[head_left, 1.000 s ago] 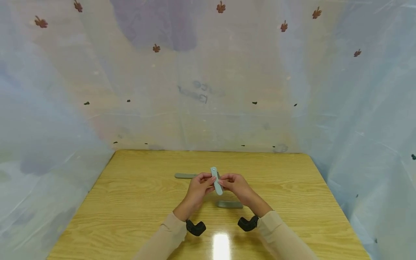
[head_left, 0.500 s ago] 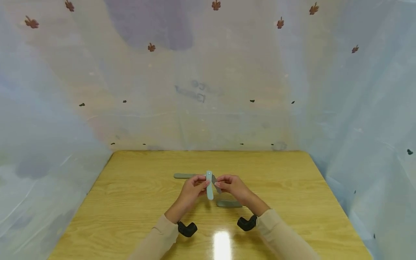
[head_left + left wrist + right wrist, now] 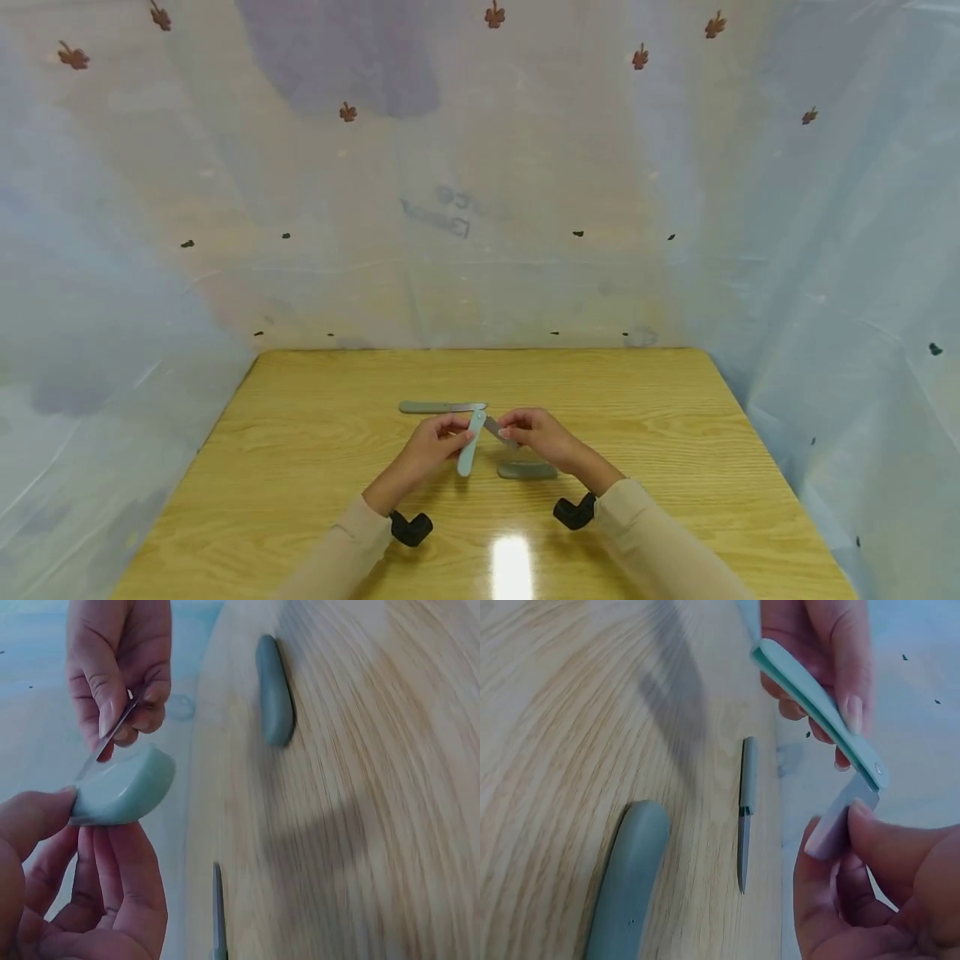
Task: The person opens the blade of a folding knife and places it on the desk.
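A folding knife with a mint-green handle (image 3: 468, 458) is held above the table, its blade (image 3: 493, 428) swung partway out. My left hand (image 3: 427, 447) grips the handle between thumb and fingers. The flat of the blade is pinched by my right hand (image 3: 547, 437), seen close up in the right wrist view. Just behind the hands, a grey-green knife (image 3: 427, 407) lies with its blade out, pointing right. Below the right hand rests a grey-green handle-shaped piece (image 3: 527, 471) with no blade showing.
The wooden table (image 3: 315, 475) has a pale plastic sheet (image 3: 480, 292) behind it and at both sides. Black wrist devices, one below the left hand (image 3: 411, 529) and one below the right, hang over the front part of the table.
My left hand has moved left and toward me with the handle, whose lower end swung left. The angle between handle and blade has widened. My right hand has stayed nearly in place.
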The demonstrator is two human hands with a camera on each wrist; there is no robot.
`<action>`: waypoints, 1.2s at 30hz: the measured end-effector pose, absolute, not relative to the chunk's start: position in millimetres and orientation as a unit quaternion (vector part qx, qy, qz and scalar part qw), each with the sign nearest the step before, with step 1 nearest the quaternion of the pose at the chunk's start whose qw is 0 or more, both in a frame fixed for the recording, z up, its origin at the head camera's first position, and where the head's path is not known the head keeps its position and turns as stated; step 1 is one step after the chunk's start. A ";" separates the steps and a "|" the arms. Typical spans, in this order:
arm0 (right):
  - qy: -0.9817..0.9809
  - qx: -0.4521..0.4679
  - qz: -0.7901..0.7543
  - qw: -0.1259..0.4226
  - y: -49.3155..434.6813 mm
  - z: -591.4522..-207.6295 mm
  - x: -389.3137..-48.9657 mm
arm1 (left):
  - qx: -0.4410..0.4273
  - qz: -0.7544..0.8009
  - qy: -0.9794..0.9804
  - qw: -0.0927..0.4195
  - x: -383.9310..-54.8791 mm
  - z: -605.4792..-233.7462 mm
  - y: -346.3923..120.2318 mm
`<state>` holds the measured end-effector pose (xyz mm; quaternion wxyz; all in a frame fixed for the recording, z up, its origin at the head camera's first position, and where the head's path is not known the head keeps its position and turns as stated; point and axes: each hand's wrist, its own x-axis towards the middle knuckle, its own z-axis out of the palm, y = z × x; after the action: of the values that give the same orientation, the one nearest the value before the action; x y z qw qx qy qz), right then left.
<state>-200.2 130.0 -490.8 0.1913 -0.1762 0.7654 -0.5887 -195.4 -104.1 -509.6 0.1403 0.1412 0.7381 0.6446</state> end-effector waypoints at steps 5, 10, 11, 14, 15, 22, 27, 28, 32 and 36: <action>0.796 -0.220 -0.543 0.152 123.7 -492.0 -203.9 | 0.182 0.598 0.769 0.132 -197.7 -508.7 -116.0; 0.831 -0.248 -0.481 0.125 118.9 -493.0 -208.5 | 0.218 0.544 0.799 0.136 -202.7 -509.3 -128.1; 0.835 -0.257 -0.472 0.118 118.2 -493.1 -209.7 | 0.226 0.531 0.806 0.134 -203.5 -508.8 -130.1; 0.842 -0.289 -0.445 0.092 115.6 -492.8 -213.4 | 0.254 0.491 0.825 0.114 -205.3 -506.4 -135.9; 0.844 -0.299 -0.438 0.084 114.6 -492.7 -214.6 | 0.260 0.479 0.831 0.110 -205.8 -505.2 -137.5; 0.853 -0.338 -0.392 0.069 106.9 -493.8 -218.8 | 0.288 0.407 0.859 0.115 -206.8 -497.1 -145.0; 0.870 -0.362 -0.332 0.037 102.4 -494.0 -217.7 | 0.310 0.333 0.882 0.120 -208.6 -494.1 -143.8; 0.873 -0.375 -0.311 0.026 101.4 -494.0 -217.6 | 0.323 0.312 0.886 0.114 -209.7 -494.9 -143.7; 0.877 -0.426 -0.221 -0.029 97.1 -497.7 -218.5 | 0.379 0.231 0.894 0.064 -212.3 -498.9 -143.4; 0.875 -0.443 -0.182 -0.070 93.0 -503.3 -218.6 | 0.411 0.162 0.897 -0.001 -212.5 -500.0 -141.7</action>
<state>-218.6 93.0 -503.3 -0.0702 -0.4433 0.8750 -0.1818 -212.5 -141.7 -500.0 -0.0012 0.4113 0.8970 0.1621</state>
